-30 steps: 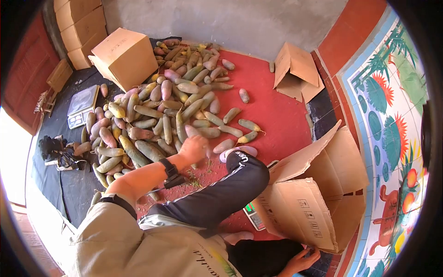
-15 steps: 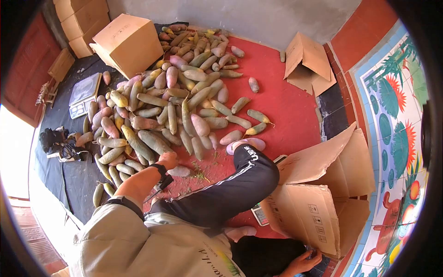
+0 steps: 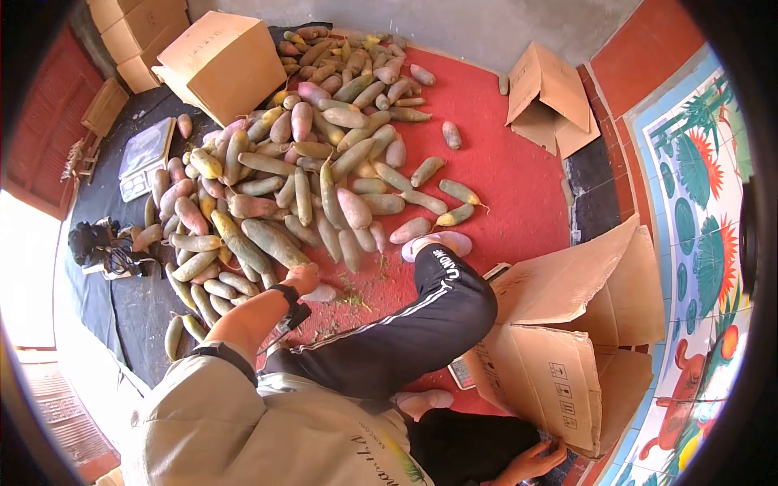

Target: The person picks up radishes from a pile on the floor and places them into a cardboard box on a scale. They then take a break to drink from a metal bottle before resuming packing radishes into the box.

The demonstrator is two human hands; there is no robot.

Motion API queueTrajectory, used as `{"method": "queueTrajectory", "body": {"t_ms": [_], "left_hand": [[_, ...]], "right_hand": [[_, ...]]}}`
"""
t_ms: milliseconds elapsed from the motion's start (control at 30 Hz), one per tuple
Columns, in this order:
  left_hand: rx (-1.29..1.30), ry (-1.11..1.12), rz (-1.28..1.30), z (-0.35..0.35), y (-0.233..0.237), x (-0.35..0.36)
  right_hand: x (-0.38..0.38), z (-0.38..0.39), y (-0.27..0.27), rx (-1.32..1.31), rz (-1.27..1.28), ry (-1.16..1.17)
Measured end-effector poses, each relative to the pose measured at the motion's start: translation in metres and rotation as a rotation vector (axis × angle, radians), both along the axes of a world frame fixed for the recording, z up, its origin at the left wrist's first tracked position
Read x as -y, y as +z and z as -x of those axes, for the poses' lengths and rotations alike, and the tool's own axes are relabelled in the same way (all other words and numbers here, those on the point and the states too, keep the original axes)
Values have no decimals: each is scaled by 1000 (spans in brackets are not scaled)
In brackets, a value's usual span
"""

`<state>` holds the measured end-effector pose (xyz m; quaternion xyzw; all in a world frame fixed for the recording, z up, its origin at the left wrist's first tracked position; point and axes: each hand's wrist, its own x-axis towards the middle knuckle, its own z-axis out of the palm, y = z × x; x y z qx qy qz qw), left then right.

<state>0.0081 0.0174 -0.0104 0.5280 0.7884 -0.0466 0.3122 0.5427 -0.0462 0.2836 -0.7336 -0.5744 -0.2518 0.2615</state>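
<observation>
One pale root [image 3: 320, 293] now drawn clear of pile [image 3: 324, 162] onto red floor [image 3: 502, 186]; left hand [image 3: 301, 279] upon it, grip indeterminate; right hand [image 3: 531, 460] grip closed on cardboard box [image 3: 559, 381] edge.

A red-painted floor [image 3: 510, 186] is seen across the middle of the room, bounded at the far end by a bare grey wall [image 3: 454, 20] and covered on the left by a black mat [image 3: 121, 304]. On the right, the floor is edged by a strip of dark tiles [image 3: 596, 194] and a broad red band [image 3: 640, 57], beyond which a tiled wall painting [image 3: 697, 186] of green plants, red flowers and fruit on white and blue is shown. Hard daylight [image 3: 24, 267] is let in at the left edge, beside a dark red door [image 3: 40, 121], and the floor is brightly lit.
</observation>
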Motion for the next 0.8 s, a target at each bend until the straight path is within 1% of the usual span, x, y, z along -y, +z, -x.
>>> {"method": "queueTrajectory", "body": {"t_ms": [67,167,267,400,467,500,567,600,667,700,767,800], "left_hand": [[114,67,24,-4,10,-10],[167,125,-8,-12,24,-23],[200,130,-17,-20,46,-40],[179,197,-32,-24,33,-63],[198,163,-134,-23,25,-71],[199,160,-131,-23,27,-76],[256,267,-52,-26,32,-90],[257,263,-49,-28,33,-95],[196,288,-164,-32,32,-104],[237,339,-222,-30,26,-111],[224,323,-183,-28,15,-123],[207,311,-146,-29,19,-131]], "right_hand": [[0,0,0,-22,12,-18],[0,-1,0,-9,38,-39],[0,-4,-3,19,27,-27],[1,-9,-6,31,16,-5],[1,-10,-7,54,22,-29],[0,-8,-6,54,25,-32],[-1,-4,-3,93,57,-87],[0,-5,-3,94,59,-92],[0,-5,-4,97,68,-93],[0,-5,-3,99,70,-98],[-3,-4,-2,71,38,-30],[-2,-7,-3,74,40,-36]]}}
